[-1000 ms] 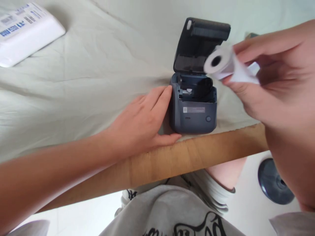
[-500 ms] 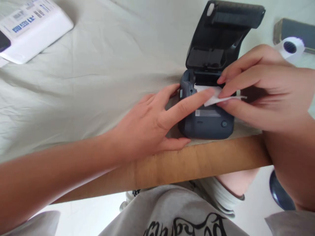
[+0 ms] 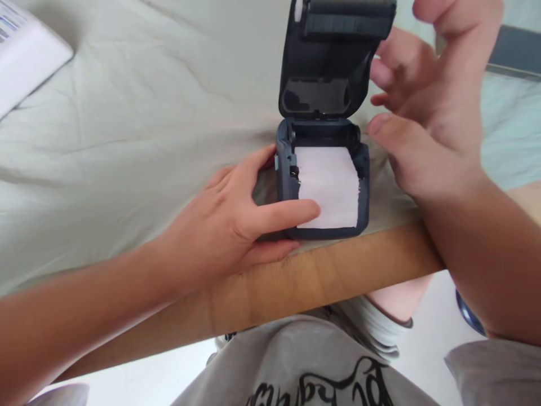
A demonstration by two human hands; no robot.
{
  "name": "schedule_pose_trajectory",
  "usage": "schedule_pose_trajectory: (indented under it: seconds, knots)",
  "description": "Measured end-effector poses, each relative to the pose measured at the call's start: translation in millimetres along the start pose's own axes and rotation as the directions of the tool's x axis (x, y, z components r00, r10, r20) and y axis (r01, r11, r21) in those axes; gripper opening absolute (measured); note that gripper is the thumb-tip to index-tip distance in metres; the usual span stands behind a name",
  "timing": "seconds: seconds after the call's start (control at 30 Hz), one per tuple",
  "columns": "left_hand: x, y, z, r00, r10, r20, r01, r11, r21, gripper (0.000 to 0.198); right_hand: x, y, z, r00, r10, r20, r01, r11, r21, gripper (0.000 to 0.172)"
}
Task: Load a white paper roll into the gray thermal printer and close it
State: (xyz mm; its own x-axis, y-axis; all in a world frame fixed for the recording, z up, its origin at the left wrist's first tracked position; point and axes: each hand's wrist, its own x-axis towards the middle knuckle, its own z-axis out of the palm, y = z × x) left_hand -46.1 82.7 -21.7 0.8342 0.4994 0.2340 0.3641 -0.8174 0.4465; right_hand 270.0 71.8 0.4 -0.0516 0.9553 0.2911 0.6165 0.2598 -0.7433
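A small dark blue portable printer (image 3: 365, 217) stands near the table edge, its black lid (image 3: 323, 62) raised. White paper (image 3: 332, 180) with a ragged right side lies flat across its front, coming out of the paper bay. My left hand (image 3: 236, 214) grips the printer from the left, one finger pressing the paper down and the others along its side. My right hand (image 3: 439, 107) is open at the right of the lid, fingers spread and holding nothing. Some of its fingertips are close to the lid's right edge; whether they touch it I cannot tell.
A pale wrinkled cloth (image 3: 169, 113) covers the table, with a bare wooden edge (image 3: 321, 276) in front. At the upper left is a white object (image 3: 29, 56) with a printed label. A dark grey box (image 3: 518, 51) lies at the far right, partly behind my right hand.
My right hand has let go of the paper and moved up beside the lid, its fingers opening. The paper now lies flat over the printer's front, under my left finger. The view has shifted right.
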Motion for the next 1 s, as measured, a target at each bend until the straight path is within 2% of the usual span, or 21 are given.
schedule_pose_trajectory:
  seconds: [0.1, 0.17, 0.23, 0.3, 0.4, 0.47, 0.53, 0.6, 0.77, 0.9, 1.0]
  knots:
    - [0, 0, -0.9, 1.000, 0.002, 0.002, -0.002, 1.000, 0.002, 0.047, -2, 8, -2, 0.969, -0.158, -0.192, 0.167, 0.985, 0.035, 0.064]
    - [0, 1, -1.7, 1.000, -0.005, 0.005, 0.005, 1.000, 0.000, 0.046, -6, 13, -2, 0.947, -0.190, -0.258, 0.209, 0.977, 0.047, 0.055]
    - [1, 0, -2.1, 1.000, -0.025, 0.012, 0.025, 1.000, 0.002, 0.045, -9, 14, -1, 0.970, -0.162, -0.181, 0.176, 0.982, 0.066, 0.063]
    - [1, 1, -1.7, 0.999, -0.038, 0.017, 0.038, 0.999, 0.000, 0.047, -10, 13, 0, 0.984, -0.175, -0.012, 0.176, 0.983, 0.054, 0.070]
    - [1, 2, 0.1, 0.999, -0.030, -0.018, 0.030, 0.999, -0.013, 0.065, -7, 14, 0, 0.951, -0.206, 0.229, 0.198, 0.979, 0.055, 0.068]
    - [1, 3, 1.0, 0.998, -0.043, -0.045, 0.043, 0.999, -0.017, 0.080, -4, 16, -1, 0.936, -0.200, 0.290, 0.186, 0.980, 0.073, 0.064]
    - [2, 6, 0.9, 0.995, -0.085, -0.042, 0.084, 0.996, -0.022, 0.084, -3, 16, -3, 0.934, -0.187, 0.304, 0.166, 0.982, 0.095, 0.063]
    - [4, 7, -0.2, 0.993, -0.118, -0.029, 0.117, 0.992, -0.040, 0.080, -3, 15, -4, 0.935, -0.167, 0.312, 0.137, 0.984, 0.115, 0.064]
    - [5, 7, -2.4, 0.994, -0.106, -0.021, 0.105, 0.993, -0.052, 0.083, -3, 12, -8, 0.927, -0.136, 0.348, 0.096, 0.987, 0.130, 0.064]
    - [3, 5, -1.4, 0.996, -0.085, -0.016, 0.085, 0.996, -0.023, 0.084, -5, 16, -9, 0.917, -0.159, 0.366, 0.141, 0.987, 0.075, 0.065]
    - [2, 3, 1.5, 0.998, -0.020, -0.061, 0.020, 1.000, 0.004, 0.087, -7, 18, -7, 0.929, -0.190, 0.317, 0.210, 0.977, -0.029, 0.068]
